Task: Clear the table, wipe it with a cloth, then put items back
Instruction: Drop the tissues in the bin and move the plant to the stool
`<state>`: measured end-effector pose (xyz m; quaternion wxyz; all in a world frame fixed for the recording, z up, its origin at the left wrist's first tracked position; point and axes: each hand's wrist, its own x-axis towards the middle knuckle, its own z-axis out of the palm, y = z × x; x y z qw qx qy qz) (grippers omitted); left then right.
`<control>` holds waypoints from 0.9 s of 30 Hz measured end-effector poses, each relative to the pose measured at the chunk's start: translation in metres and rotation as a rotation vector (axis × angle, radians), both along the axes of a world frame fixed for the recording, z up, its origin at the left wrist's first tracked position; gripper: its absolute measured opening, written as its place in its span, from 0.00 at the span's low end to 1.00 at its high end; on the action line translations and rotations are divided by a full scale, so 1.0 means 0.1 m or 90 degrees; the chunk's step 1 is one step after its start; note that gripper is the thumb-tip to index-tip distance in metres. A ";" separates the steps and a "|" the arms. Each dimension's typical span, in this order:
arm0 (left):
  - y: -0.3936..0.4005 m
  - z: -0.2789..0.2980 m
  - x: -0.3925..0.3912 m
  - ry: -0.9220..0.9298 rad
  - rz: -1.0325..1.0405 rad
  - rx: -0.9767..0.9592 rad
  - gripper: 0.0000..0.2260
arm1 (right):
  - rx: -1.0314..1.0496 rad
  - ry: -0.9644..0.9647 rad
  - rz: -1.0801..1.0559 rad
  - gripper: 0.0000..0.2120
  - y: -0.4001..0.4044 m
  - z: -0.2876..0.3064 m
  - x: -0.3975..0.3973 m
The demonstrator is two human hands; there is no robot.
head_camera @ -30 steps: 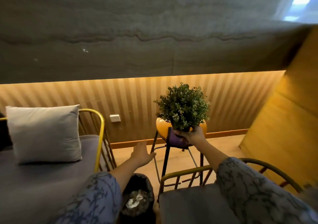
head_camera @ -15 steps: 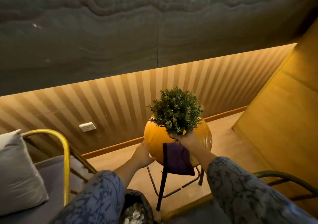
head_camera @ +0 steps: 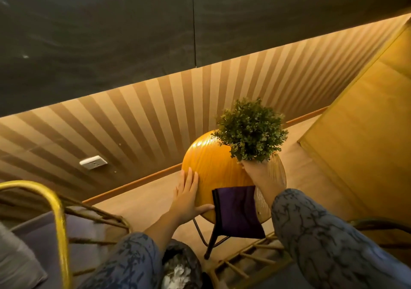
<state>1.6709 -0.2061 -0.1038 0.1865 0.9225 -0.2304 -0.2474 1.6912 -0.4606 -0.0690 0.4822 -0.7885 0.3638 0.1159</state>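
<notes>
Two hands work at the round wooden bench (head_camera: pixel 213 168), stiff and glossy. Left hand (head_camera: pixel 186 197) lies spread along its edge; right hand (head_camera: pixel 258 173) grips the light plant (head_camera: pixel 250 131) low (its pot hidden). Soft purple cloth (head_camera: pixel 235 211) drapes the near rim.

Plant (head_camera: pixel 250 131): pot hidden behind foliage and right hand (head_camera: pixel 259 173); the grip cannot be made out.
Table (head_camera: pixel 213 162): near edge covered by cloth (head_camera: pixel 236 213); right rim behind the forearm; legs mostly hidden.
Bin (head_camera: pixel 180 266): cut by the bottom edge, contents blurred.
Cushion (head_camera: pixel 15 264): cut by the left edge.
Chair (head_camera: pixel 249 264): partly behind the right sleeve.
Socket (head_camera: pixel 93 162): holes too small to read.
</notes>
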 end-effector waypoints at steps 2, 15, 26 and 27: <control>0.02 -0.04 -0.01 -0.002 -0.001 -0.005 0.59 | 0.015 0.010 0.002 0.08 -0.07 -0.14 0.06; -0.10 0.28 0.00 -0.029 0.011 0.121 0.44 | 0.030 -0.132 -0.183 0.13 -0.05 0.02 -0.45; -0.13 0.87 -0.63 0.026 -0.030 0.157 0.19 | -0.100 -0.186 0.110 0.07 0.12 0.80 -1.53; -0.15 0.94 -0.73 0.018 -0.023 0.138 0.20 | -0.099 -0.190 0.141 0.08 0.14 0.88 -1.63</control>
